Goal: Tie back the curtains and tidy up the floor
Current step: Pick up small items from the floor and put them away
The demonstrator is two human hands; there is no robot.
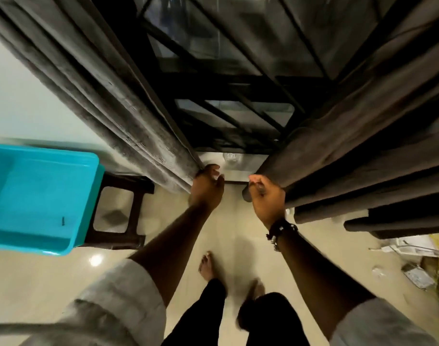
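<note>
— Hanging in heavy folds either side of the barred window (238, 71): grey velvety left curtain (101, 96), brown-grey right curtain (363, 126). Left hand (206, 189) gripping the first's edge, fingers curled round it.

— Right hand (266, 199) pinching the other's hem. Blurring badly: scattered paper litter (413, 260) bottom right. Turquoise plastic tub (38, 196) getting cut off at left.

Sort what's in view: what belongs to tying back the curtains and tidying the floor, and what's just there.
Job: left curtain, gripped by the left hand; right curtain, gripped by the right hand; litter on the floor at right.

Just there: blue tub, dark stool, window grille.
</note>
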